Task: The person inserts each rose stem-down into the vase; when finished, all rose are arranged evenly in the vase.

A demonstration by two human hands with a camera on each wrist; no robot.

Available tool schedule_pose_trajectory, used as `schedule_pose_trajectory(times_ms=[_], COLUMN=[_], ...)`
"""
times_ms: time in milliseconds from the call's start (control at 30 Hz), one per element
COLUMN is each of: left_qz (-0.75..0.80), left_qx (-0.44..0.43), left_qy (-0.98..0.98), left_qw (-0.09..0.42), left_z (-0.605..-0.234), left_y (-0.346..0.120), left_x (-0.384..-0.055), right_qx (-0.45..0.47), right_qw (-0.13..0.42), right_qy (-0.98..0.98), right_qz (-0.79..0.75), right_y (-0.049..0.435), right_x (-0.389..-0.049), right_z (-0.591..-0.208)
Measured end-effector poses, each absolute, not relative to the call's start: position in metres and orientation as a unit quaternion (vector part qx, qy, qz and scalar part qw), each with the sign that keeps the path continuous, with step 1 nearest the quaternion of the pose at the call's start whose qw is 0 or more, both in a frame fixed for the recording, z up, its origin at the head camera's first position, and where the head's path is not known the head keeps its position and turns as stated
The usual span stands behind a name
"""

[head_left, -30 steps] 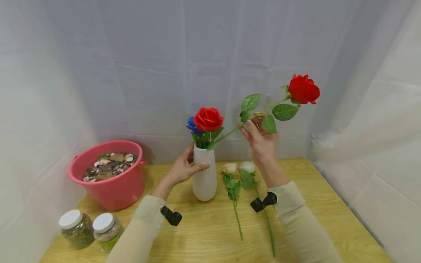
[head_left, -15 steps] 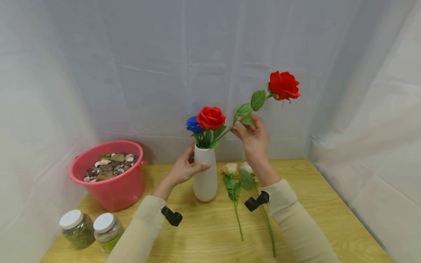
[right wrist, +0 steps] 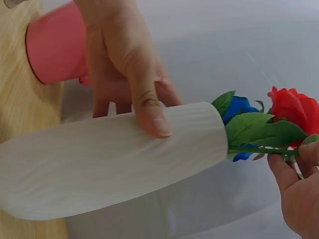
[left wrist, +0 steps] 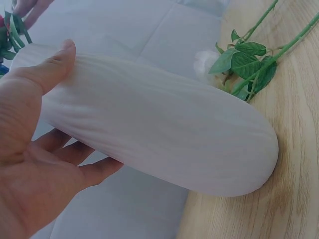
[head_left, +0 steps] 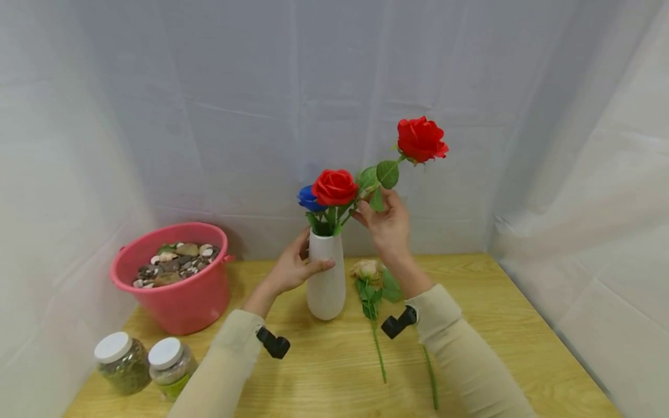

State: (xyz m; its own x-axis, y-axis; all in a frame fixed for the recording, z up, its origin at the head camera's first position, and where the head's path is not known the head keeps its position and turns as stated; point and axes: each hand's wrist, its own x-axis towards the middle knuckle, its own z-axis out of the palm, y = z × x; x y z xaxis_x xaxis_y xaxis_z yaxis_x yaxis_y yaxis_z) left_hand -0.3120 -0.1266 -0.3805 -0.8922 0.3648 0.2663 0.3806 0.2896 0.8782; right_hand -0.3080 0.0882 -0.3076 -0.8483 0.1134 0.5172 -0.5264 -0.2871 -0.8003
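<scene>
A white vase (head_left: 326, 293) stands on the table; my left hand (head_left: 290, 268) grips it near the top, thumb across the front and fingers behind. A red rose (head_left: 335, 187) and a blue rose (head_left: 309, 199) rise from its mouth. My right hand (head_left: 389, 231) pinches the leafy stem of another red rose (head_left: 420, 139). That rose leans up to the right, and in the right wrist view its green stem (right wrist: 259, 150) runs into the vase mouth. Right of the vase lie a cream rose (head_left: 367, 270) and a white rose (left wrist: 203, 64), whose bloom my right arm hides in the head view.
On the left stands a pink bucket (head_left: 180, 310) filled with stones and pebbles. Two white-lidded jars (head_left: 122, 366) sit in front of it at the table's left edge. White sheeting (head_left: 251, 128) hangs behind and at both sides of the wooden table (head_left: 486, 325).
My right hand has moved left and slightly down toward the vase, bringing the red rose with it and turning it more upright. The left hand keeps its hold on the vase.
</scene>
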Motion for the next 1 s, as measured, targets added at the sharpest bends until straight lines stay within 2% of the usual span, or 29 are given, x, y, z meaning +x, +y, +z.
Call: schedule_pose_trajectory(times_ms=[367, 700, 1000], left_qz=[-0.553, -0.551, -0.55], left_qx=[-0.242, -0.247, -0.24], left_qy=[-0.797, -0.797, -0.799], left_qw=[0.011, 0.015, 0.014], left_z=[-0.38, -0.382, -0.381], left_y=[-0.126, -0.124, -0.124], left_x=[-0.31, -0.311, -0.311], right_qx=[0.192, 0.187, 0.156], right_qw=[0.187, 0.24, 0.224], right_qy=[-0.603, -0.694, -0.741], right_qz=[0.751, 0.652, 0.613], right_y=[0.076, 0.072, 0.072], right_x=[-0.312, -0.314, -0.318], right_z=[-0.326, -0.344, -0.35])
